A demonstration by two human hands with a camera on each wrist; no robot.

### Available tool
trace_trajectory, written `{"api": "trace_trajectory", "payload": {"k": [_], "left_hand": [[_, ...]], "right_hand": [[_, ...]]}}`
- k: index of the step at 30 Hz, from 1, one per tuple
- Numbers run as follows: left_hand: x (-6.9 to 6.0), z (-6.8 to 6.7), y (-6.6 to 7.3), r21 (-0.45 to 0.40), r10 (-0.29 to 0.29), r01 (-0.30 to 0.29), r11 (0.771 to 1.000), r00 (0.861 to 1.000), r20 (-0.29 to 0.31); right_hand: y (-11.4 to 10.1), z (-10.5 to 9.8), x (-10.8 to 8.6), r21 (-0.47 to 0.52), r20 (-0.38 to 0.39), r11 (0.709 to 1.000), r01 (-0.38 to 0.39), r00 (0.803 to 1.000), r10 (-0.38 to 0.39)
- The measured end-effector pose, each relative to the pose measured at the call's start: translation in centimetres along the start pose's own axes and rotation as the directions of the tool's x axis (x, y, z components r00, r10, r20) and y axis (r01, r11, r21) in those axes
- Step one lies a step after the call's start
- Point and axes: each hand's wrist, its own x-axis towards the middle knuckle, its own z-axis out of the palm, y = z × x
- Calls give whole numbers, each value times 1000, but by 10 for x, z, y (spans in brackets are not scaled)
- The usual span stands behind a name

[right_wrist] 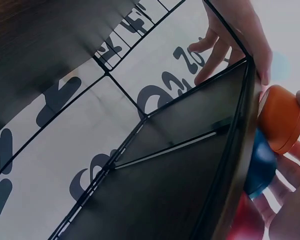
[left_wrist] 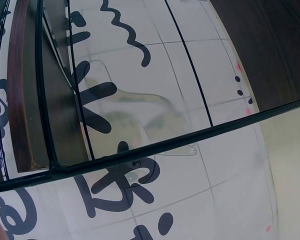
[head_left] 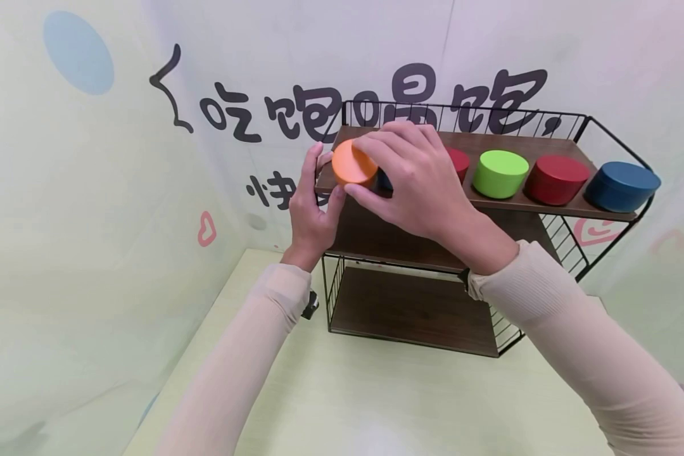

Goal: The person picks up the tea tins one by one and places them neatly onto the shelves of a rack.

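Observation:
An orange round lidded tin (head_left: 354,164) is at the left end of the rack's top shelf, tilted in the right wrist view. My right hand (head_left: 418,177) grips it between thumb and fingers. My left hand (head_left: 313,212) is at the left end of the shelf, its fingers spread and its thumb close beside the tin; whether the thumb touches it I cannot tell. Right of the orange tin stands a blue tin (right_wrist: 261,162), mostly hidden behind my right hand in the head view. Beyond it is a red tin (head_left: 459,163), partly covered.
Farther right on the shelf stand a green tin (head_left: 500,174), another red tin (head_left: 557,180) and a dark blue tin (head_left: 622,187). The black wire rack has brown boards, including a lower shelf (head_left: 413,310). It stands on a pale table (head_left: 376,392) against a lettered wall.

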Motion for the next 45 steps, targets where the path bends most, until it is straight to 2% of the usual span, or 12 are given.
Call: {"api": "trace_trajectory", "payload": {"k": [9, 17, 23, 33, 39, 45], "left_hand": [[-2, 0, 0, 4, -24, 24, 1000, 1000, 16], [-1, 0, 0, 19, -29, 29, 999, 1000, 11], [-2, 0, -1, 21, -24, 24, 999, 1000, 12], [-2, 0, 0, 9, -20, 20, 1000, 1000, 3], [-2, 1, -1, -6, -15, 15, 1000, 1000, -6], [0, 1, -2, -22, -7, 6, 1000, 1000, -6]], "right_hand": [[2, 7, 9, -69, 69, 991, -119, 990, 124], [-1, 11, 15, -139, 109, 980, -144, 981, 160], [-4, 12, 17, -197, 164, 964, -176, 964, 210], [-4, 12, 20, -253, 227, 954, -162, 948, 222], [-3, 5, 14, -251, 196, 954, -163, 957, 215], [2, -23, 4, -214, 69, 963, -161, 981, 179]]}}
